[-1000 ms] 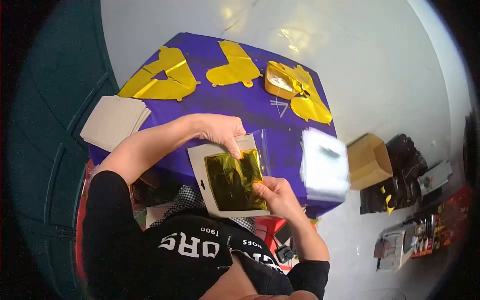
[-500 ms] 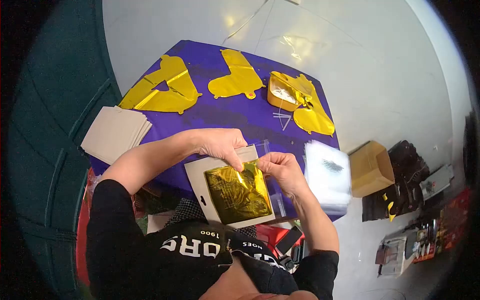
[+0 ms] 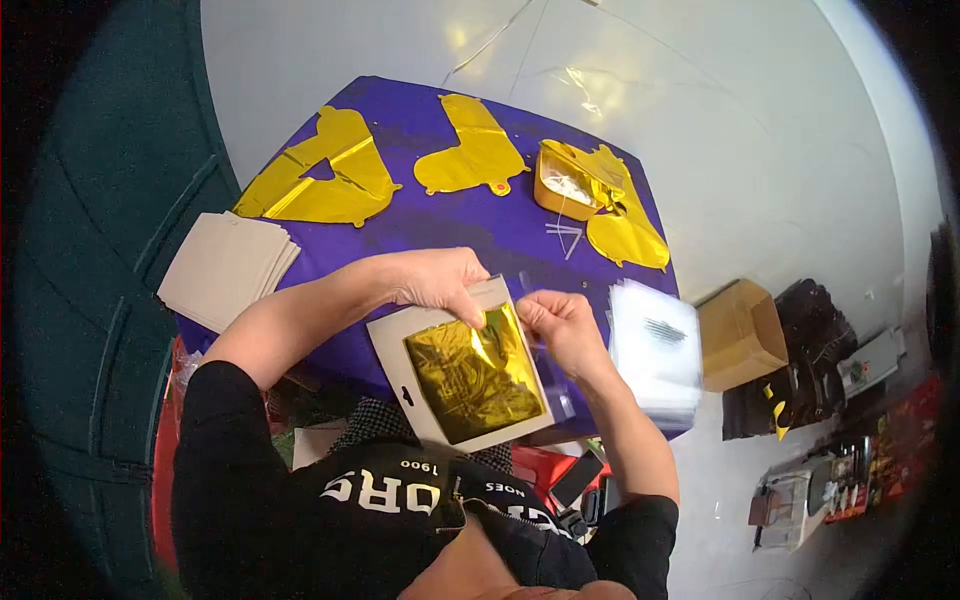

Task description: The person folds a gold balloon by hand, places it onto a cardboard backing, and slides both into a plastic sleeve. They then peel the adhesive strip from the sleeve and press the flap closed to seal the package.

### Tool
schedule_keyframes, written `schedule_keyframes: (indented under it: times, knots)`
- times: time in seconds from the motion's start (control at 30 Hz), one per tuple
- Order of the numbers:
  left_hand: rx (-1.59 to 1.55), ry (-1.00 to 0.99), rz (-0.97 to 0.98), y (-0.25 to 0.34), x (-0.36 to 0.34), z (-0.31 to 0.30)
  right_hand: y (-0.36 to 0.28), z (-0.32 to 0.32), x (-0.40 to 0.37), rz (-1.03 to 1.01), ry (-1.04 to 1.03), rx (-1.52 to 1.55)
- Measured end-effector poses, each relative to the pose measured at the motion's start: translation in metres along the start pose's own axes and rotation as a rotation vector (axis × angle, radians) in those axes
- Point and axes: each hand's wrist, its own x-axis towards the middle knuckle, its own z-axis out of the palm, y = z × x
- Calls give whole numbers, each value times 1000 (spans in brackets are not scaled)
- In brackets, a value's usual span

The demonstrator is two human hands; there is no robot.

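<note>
My left hand [image 3: 440, 283] grips the top edge of a white card packet [image 3: 390, 335], its thumb pressed on the front. Folded gold foil [image 3: 470, 375] shows through a window in the card, and a small dark hanger slot sits near the lower left edge. A clear plastic bag [image 3: 558, 402] covers the packet, with its loose flap along the right side. My right hand [image 3: 562, 325] is closed in a pinch on that clear flap, close to the upper right corner. The packet is held tilted over the table's near edge.
Flat gold foil balloons [image 3: 470, 145] lie across the purple table [image 3: 400, 238]. A yellow tub [image 3: 565, 200] holds white pieces, with thin straws [image 3: 565, 240] beside it. Stacked white cards [image 3: 225, 265] are on the left, clear bags [image 3: 655, 350] on the right. A cardboard box [image 3: 740, 335] stands beyond them.
My right hand has shifted slightly right and up, off the foil window to the clear flap. My left thumb has slid a little up the packet's front.
</note>
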Motion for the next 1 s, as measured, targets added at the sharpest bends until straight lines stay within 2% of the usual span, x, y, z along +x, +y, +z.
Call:
schedule_keyframes:
  times: [0.03, 0.17, 0.27, 0.5, 0.7, 1.0]
  knots:
    - [-13, 18, 9, 0, 2, -2, 4, -3, 6, -39, 16, -25]
    - [11, 170, 10, 1, 5, 2, -3, 5, 8, -591, 471, -771]
    - [92, 224, 44, 3, 6, 8, -17, 8, 4, -867, 599, -1074]
    - [228, 266, 193, 10, 2, 31, -21, 17, 1, -879, 598, -1167]
    - [311, 240, 169, 19, -2, 39, -27, 23, -5, -877, 631, -1234]
    - [498, 279, 249, 28, -2, 53, -38, 23, -16, -860, 664, -1167]
